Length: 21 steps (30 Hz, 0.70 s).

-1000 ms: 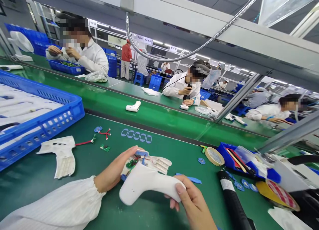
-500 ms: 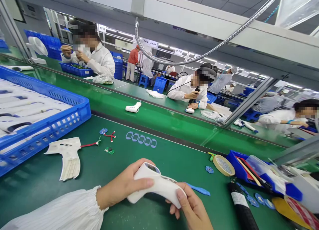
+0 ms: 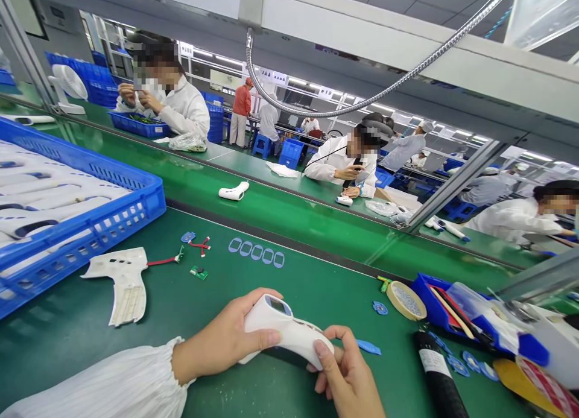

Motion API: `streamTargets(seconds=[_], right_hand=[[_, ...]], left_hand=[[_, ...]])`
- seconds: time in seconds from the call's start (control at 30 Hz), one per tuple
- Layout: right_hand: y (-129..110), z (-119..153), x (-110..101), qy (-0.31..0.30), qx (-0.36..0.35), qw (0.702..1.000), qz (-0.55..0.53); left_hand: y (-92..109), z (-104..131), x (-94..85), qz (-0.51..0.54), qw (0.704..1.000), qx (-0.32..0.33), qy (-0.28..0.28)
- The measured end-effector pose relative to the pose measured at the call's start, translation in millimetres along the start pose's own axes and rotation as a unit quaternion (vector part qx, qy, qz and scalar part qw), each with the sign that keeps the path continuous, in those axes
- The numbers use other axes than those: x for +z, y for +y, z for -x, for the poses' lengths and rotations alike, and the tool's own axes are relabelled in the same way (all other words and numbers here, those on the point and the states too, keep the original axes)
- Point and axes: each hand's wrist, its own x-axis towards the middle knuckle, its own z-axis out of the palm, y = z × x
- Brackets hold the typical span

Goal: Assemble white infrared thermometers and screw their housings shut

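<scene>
A white thermometer-like housing with a small dark window at its upper end is held just above the green bench. My left hand wraps round the window end, thumb across its side. My right hand pinches the lower end of the handle between thumb and fingers. A thin seam or gap shows along the housing's upper edge. Behind my right fingers lies a blue tool, partly hidden. To the left rests an open white half shell with a red wire and a small green board nearby.
A blue crate of white housings stands at left. Several blue frames lie mid-bench. At right are a round dish, a black cylindrical tool and a blue bin. Beyond, a white device rests on the green belt.
The white device on the belt has shifted left. My right fingers have moved slightly at the handle end, and the held housing has tilted a little.
</scene>
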Motion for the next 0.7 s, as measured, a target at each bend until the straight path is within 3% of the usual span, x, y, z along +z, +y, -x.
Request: streamTargets(seconds=[0.07,0.17,0.23,0.3,0.37,0.53,0.7], right_hand=[[1,0,-3,0.063,-0.039,0.991,0.110],[-6,2,-4,0.110,-0.175,0.955,0.213],[-18,4,1,0.054,-0.265,0.940,0.206],[-32,5,10,-0.025,-0.302,0.939,0.161],[-42,5,18,-0.075,-0.293,0.949,0.091],[-45,8,24,-0.095,-0.191,0.973,-0.093],[-38,10,24,-0.102,-0.172,0.971,-0.132]], left_hand=[[3,2,0.8,-0.053,0.998,-0.002,0.029],[9,6,5.6,-0.130,0.991,0.016,0.038],[11,9,10.9,-0.160,0.986,0.039,0.013],[12,13,15.2,-0.185,0.980,0.067,-0.010],[13,15,15.7,-0.186,0.979,0.078,-0.017],[15,23,2.6,-0.226,0.969,0.097,0.035],[2,28,6.0,-0.259,0.944,0.193,0.062]])
